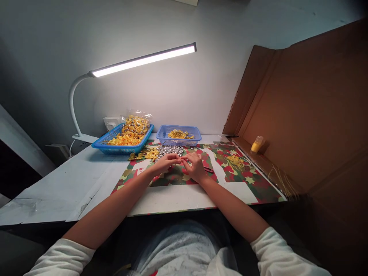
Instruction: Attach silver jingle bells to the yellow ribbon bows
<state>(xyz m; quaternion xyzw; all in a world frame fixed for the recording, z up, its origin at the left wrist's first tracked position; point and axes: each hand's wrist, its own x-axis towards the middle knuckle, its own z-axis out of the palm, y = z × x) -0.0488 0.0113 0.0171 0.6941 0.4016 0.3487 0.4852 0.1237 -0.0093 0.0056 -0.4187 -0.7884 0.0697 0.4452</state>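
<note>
No writing or brand readable anywhere here, everything's too small. Both hands meet over the middle of the counter [86, 180], on a camo-and-star patterned mat [253, 184]. The left hand [165, 163] and right hand [197, 166] have their fingertips pinched together around something tiny between them; it's too small to make out what it is or which way it points. Just beyond the fingers sits a pile of shiny silver bells [171, 150], round and metallic, with yellow bows [146, 154] scattered just left of it. Behind those are a big blue tray [99, 145] heaped with more yellow bows and a smaller blue basket [161, 134] holding yellow bits. A lit desk lamp [143, 60] stretches over it all, long bar running left to right.
</note>
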